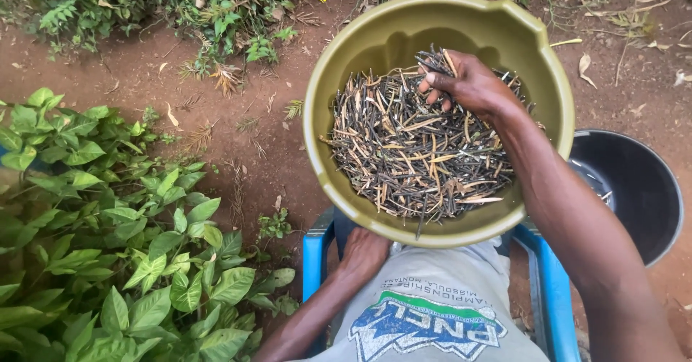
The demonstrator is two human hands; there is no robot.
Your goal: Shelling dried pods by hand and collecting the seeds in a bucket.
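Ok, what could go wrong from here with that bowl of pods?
The wide olive-green plastic bowl seems steadied only by the left hand under its near rim, so it might tip. The right hand grips a bunch of dry dark bean pods near the far rim; some could drop onto the red dirt ground.

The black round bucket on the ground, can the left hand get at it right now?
Probably not readily. The left hand is under the olive-green plastic basin, apparently supporting it, while the black round bucket sits on the far side, beyond the right arm and the blue chair frame.
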